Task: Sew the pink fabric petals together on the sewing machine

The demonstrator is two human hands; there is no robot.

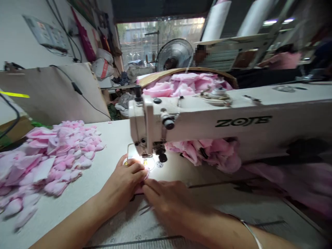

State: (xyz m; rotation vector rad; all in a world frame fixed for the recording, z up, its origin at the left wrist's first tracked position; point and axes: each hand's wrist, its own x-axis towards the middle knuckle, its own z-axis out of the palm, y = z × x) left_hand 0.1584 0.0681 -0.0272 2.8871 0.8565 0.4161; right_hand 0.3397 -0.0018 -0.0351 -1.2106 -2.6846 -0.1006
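Observation:
Just in front of the lit needle area of a white sewing machine (181,121), both my hands meet over a small pink fabric piece (140,189). My left hand (127,178) presses its fingers together on the piece, close to the presser foot (146,162). Against its nearer side, my right hand (168,200) pinches the same fabric, its fingertips partly hidden. Most of the piece is covered by my fingers. A pair of thin metal blades (145,208), perhaps scissors or snips, lies partly under my right hand.
A heap of pink and white fabric pieces (59,155) spreads over the table's left side. More pink fabric (207,152) sits under the machine arm and in a container (147,81) behind it. A fan (175,57) and two people (284,58) are farther back.

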